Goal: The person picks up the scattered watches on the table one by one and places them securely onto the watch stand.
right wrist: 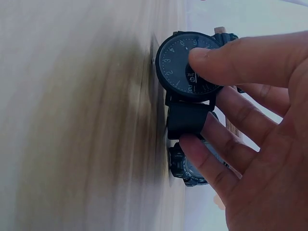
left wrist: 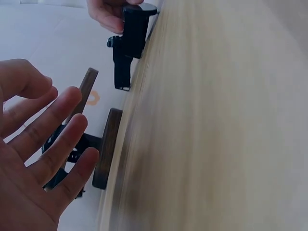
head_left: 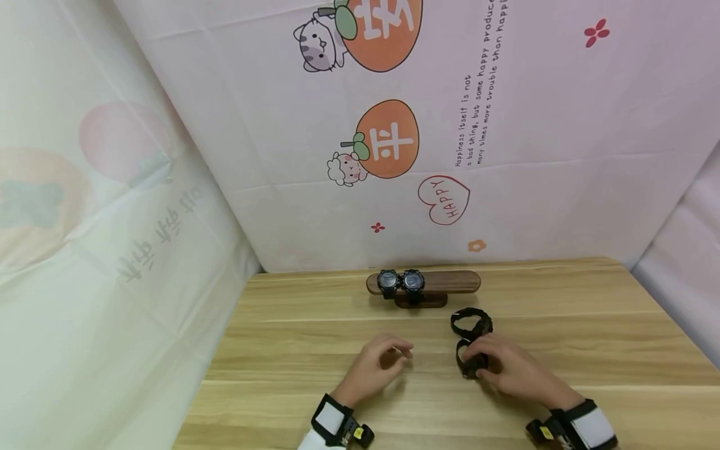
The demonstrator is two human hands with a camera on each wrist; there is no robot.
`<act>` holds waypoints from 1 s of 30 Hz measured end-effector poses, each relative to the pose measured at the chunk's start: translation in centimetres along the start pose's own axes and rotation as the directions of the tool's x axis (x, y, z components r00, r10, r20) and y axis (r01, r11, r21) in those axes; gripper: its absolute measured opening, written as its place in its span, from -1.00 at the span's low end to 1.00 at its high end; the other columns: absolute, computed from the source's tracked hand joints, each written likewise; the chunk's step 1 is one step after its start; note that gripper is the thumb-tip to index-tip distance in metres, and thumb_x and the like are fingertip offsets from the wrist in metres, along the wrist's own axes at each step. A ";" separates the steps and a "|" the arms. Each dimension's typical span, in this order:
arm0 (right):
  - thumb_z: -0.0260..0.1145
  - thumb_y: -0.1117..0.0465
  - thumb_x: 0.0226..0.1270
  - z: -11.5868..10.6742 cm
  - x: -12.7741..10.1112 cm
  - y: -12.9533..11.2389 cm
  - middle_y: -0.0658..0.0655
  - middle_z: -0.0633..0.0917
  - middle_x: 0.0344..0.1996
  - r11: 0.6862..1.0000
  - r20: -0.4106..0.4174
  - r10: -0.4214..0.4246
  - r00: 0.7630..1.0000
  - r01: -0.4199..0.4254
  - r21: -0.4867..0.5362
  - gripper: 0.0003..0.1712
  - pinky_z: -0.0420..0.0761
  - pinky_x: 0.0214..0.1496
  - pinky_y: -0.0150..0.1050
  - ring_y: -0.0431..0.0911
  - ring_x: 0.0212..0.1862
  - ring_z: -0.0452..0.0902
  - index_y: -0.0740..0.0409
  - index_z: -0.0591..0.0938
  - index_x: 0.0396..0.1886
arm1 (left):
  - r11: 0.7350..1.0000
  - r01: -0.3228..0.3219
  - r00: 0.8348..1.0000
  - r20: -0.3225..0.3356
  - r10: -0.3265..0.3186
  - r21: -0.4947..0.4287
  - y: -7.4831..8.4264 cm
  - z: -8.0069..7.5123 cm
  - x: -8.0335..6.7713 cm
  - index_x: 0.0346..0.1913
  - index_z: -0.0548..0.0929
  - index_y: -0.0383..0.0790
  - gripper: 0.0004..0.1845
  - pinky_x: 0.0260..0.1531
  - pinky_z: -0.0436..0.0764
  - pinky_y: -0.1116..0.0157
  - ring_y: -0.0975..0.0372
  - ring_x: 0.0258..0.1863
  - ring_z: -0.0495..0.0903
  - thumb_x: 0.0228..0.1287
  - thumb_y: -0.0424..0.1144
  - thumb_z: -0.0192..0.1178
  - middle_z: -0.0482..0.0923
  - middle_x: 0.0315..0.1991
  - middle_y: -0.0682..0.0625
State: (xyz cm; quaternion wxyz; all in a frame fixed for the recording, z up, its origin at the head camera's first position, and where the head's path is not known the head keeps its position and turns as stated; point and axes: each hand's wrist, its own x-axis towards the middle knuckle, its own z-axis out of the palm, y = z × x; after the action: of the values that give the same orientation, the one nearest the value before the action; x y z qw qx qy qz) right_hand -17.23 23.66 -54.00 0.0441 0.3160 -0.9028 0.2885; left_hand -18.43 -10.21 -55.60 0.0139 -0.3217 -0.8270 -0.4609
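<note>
While the right hand pinches a black watch, left hand relaxed, empty.

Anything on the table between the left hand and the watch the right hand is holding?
No, in the head view only bare wooden table lies between the left hand and the black watch held by the right hand.

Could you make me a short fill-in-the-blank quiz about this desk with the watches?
1. The long dark wooden stand carries ___ black watches.
2. The black round-faced watch lying on the light wooden table is gripped by the person's ___ hand.
3. The left hand holds ___.

Missing words: two; right; nothing
</note>
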 end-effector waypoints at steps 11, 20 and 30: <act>0.57 0.28 0.27 0.2 0.2 0.1 -0.20 0.78 -0.04 1.000 0.054 0.021 0.998 -0.022 0.012 -0.62 0.79 0.10 -0.03 -0.11 0.07 0.72 -0.24 0.77 -0.02 | 0.999 -0.012 0.999 0.043 0.014 -0.045 0.4 1.0 0.5 0.14 0.74 -0.23 -0.75 0.25 0.68 0.33 0.30 0.08 0.72 0.46 -0.37 0.32 0.79 0.04 -0.04; 0.55 0.24 0.33 0.3 0.7 -0.6 -0.15 0.80 0.02 1.000 0.011 0.014 1.000 -0.015 0.008 -0.64 0.78 0.12 -0.02 -0.09 0.09 0.73 -0.25 0.77 0.04 | 0.997 -0.070 0.996 0.048 0.071 -0.025 0.7 1.2 0.8 0.13 0.73 -0.27 -0.76 0.14 0.72 0.39 0.34 0.03 0.73 0.47 -0.39 0.29 0.79 -0.01 -0.03; 0.49 0.23 0.42 0.3 1.8 -1.4 -0.09 0.81 0.04 0.990 0.045 0.018 0.999 -0.024 0.138 -0.64 0.78 0.03 -0.20 -0.25 0.00 0.71 -0.11 0.74 0.17 | 0.994 -0.105 0.993 0.050 0.105 -0.007 1.6 1.5 1.3 0.16 0.71 -0.27 -0.73 0.14 0.73 0.39 0.33 0.07 0.72 0.45 -0.41 0.31 0.76 0.05 0.00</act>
State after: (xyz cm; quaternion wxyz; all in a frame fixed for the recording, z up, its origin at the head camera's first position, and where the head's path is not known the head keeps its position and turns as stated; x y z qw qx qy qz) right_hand -17.85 21.63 -53.10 -0.0009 0.3151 -0.8845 0.3441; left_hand -18.24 -7.80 -54.85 0.0165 -0.3765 -0.8079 -0.4531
